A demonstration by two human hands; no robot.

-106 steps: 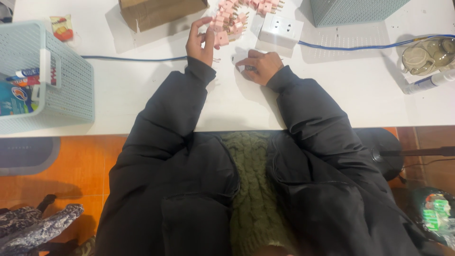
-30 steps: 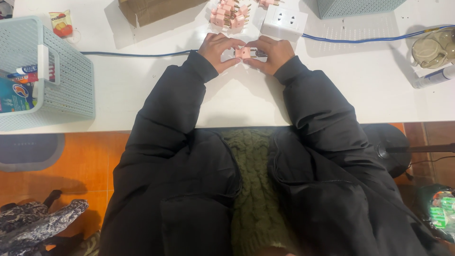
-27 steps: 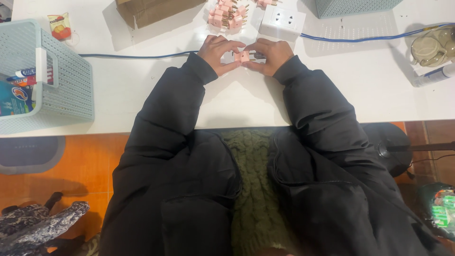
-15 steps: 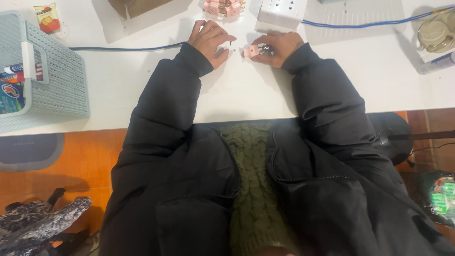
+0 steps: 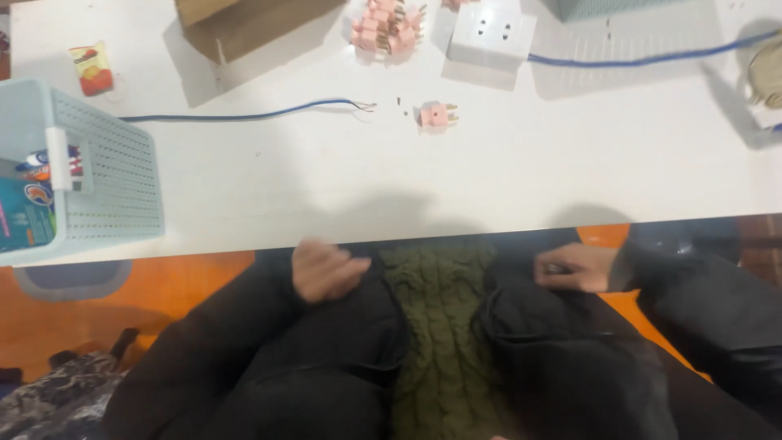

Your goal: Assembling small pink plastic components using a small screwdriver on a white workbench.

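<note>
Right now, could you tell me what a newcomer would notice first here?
Both hands are off the white table, the left hand and right hand resting against the black jacket. A lone pink plug lies mid-table beside a blue wire's bare end; a pile of pink plugs sits behind it.

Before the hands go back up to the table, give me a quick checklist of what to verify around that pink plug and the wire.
1. Single pink plug lies free on the white table: ok.
2. Stripped end of the blue wire is beside it, not touching: ok.
3. Left hand empty: looks ok, though blurred.
4. Right hand empty: cannot tell, something dark may be at the fingers.
5. Tiny dark bits near the plug are screws: cannot tell.
</note>
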